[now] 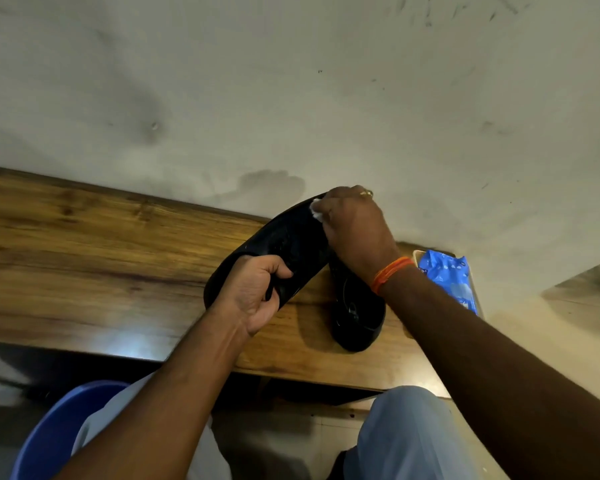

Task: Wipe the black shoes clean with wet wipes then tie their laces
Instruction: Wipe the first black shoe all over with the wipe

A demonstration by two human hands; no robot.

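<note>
Left hand [253,292] grips the heel end of the raised shoe [278,247], sole up above the surface [84,258]; right hand [355,226] pinches a wet wipe [316,211] against the toe. Second shoe [355,306] lies beneath, wipe pack [447,275] far right. Push too hard and the shoe could twist out of that one-ended hold

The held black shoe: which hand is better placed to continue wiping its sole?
Right. The right hand already presses the wet wipe on the shoe; the left hand is busy holding it.
</note>
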